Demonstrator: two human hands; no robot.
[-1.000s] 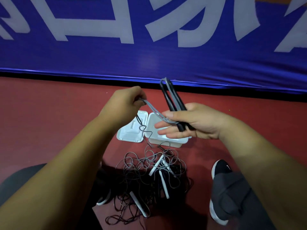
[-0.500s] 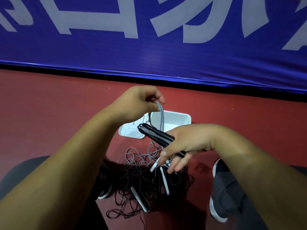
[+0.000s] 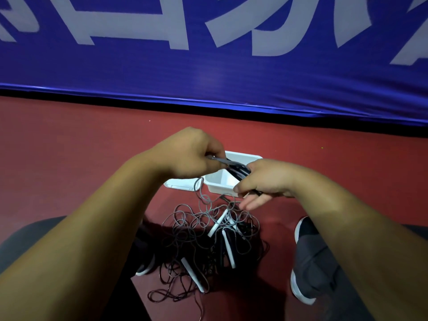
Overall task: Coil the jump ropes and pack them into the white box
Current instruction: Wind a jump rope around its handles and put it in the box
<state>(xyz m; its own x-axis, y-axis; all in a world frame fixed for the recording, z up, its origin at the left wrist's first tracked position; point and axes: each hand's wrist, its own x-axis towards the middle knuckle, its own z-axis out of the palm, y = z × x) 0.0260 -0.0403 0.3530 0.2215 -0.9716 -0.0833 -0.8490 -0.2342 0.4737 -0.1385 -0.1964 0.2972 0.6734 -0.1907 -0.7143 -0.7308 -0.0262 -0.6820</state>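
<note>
My right hand point(image 3: 264, 181) grips two black jump-rope handles point(image 3: 239, 171), which point up and left over the open white box point(image 3: 222, 184). My left hand point(image 3: 190, 154) pinches the grey rope point(image 3: 217, 159) close to the handles, with fingers curled round it. From there the rope drops past the box lid point(image 3: 180, 183) into a tangled pile of jump ropes point(image 3: 208, 237) with several white handles on the red floor. The box's inside looks empty where it shows.
A blue banner point(image 3: 208, 54) with white letters stands along the far edge of the red floor point(image 3: 69, 147). My knees and dark shoes point(image 3: 308, 258) flank the pile on both sides.
My left hand has come down and rightward, drawing the rope up against the handles. My right hand has shifted up over the box, and the two hands are now nearly touching.
</note>
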